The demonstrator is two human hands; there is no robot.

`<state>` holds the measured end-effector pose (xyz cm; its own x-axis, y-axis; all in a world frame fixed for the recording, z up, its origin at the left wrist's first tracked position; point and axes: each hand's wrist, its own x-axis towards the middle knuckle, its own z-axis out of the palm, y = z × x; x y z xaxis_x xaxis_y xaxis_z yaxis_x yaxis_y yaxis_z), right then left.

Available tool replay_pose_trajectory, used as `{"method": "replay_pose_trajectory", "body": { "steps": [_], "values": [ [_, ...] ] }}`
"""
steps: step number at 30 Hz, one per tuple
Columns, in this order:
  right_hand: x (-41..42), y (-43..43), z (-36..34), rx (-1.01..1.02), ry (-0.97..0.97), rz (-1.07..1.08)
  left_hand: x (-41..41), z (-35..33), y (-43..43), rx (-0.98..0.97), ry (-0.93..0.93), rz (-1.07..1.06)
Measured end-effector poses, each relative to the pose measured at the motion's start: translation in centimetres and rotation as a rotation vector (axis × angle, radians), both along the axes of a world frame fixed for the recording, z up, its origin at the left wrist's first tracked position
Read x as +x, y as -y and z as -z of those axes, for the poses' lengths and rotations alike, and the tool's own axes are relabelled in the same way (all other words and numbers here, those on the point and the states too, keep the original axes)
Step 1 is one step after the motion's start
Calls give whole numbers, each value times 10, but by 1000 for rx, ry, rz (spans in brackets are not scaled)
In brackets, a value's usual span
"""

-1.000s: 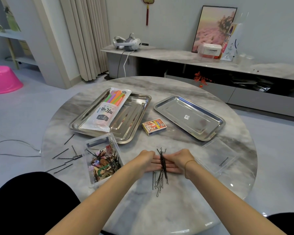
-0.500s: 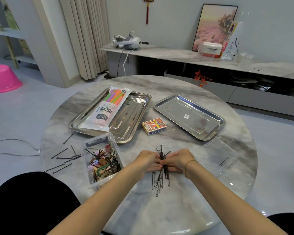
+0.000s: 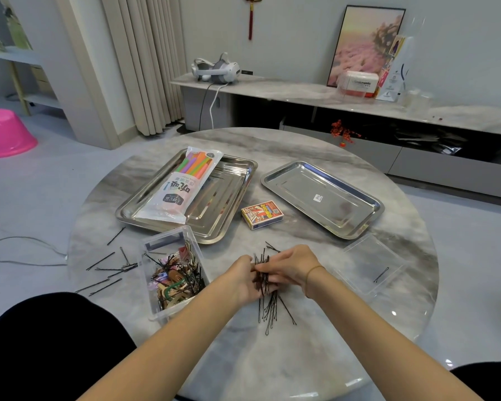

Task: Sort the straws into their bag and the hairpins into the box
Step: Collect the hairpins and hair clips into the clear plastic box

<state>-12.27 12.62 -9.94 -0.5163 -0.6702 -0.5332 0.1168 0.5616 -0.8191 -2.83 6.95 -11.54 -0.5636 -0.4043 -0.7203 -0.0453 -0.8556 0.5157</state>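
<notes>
A bunch of black hairpins (image 3: pixel 268 302) is held just above the marble table (image 3: pixel 301 357), between my left hand (image 3: pixel 243 280) and my right hand (image 3: pixel 289 266). Both hands pinch the bunch near its top; the lower ends fan out over the table. The clear plastic box (image 3: pixel 172 270) stands just left of my left hand, with hairpins and clips inside. More loose hairpins (image 3: pixel 110 270) lie left of the box. The bag of coloured straws (image 3: pixel 182 185) lies in the left steel tray (image 3: pixel 229 209).
An empty steel tray (image 3: pixel 324 198) sits at the back right. A small card box (image 3: pixel 261 214) lies between the trays. The clear box lid (image 3: pixel 370 263) with one hairpin on it lies right of my hands. The table's front edge is near.
My hands have closed together and gathered the hairpins into a tighter bunch, raising it a little off the table. Earlier the hands lay flatter on either side of the pile.
</notes>
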Motion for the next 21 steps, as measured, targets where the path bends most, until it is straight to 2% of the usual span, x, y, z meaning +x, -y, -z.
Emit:
{"method": "replay_pose_trajectory", "body": {
  "steps": [3, 7, 11, 13, 16, 21],
  "values": [
    [4, 2, -5, 35, -182, -147, 0, 1, 0, 9, -34, -6],
    [5, 3, -11, -26, -275, -223, -1, 4, -1, -21, -28, -44],
    [-1, 4, -13, -211, -268, -89, 0, 3, 1, -41, 40, -89],
    [-11, 5, -5, -250, -343, 22, 0, 2, 1, -54, 82, -110],
    [-29, 5, 15, -93, -665, -36, 0, 1, 2, -58, 122, -159],
    [-34, 11, 28, 0, -707, -244, 5, -14, 6, -78, 114, -184]
  ]
}}
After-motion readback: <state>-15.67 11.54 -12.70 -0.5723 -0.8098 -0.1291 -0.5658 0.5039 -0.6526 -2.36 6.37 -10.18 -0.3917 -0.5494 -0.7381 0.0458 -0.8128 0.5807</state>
